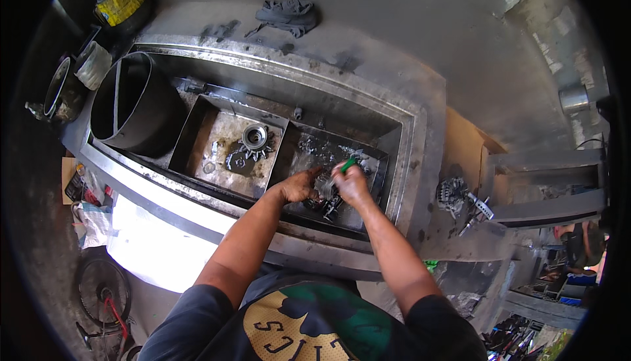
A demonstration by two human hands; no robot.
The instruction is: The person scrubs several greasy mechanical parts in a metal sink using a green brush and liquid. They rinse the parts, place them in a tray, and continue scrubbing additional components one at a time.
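A shallow metal tray (279, 158) with two compartments sits inside a big steel basin. Over its right compartment, my right hand (351, 183) is closed round a tool with a green handle (348, 164), which looks like a brush; its working end is blurred and partly hidden. My left hand (300, 185) is beside it, its fingers on a dark, wet metal part (330, 208) low in the tray. The hands partly cover that part, so its full shape does not show. Suds and dark liquid wet the tray floor around them. In the left compartment lies a toothed metal rotor (254, 138).
A large dark cylinder (138, 108) stands at the basin's left end. Beyond the basin's far rim (315, 75) lies a dark rag (287, 16). An alternator-like part (453, 195) rests to the right, near a metal frame (549, 213). A bicycle (105, 288) is at lower left.
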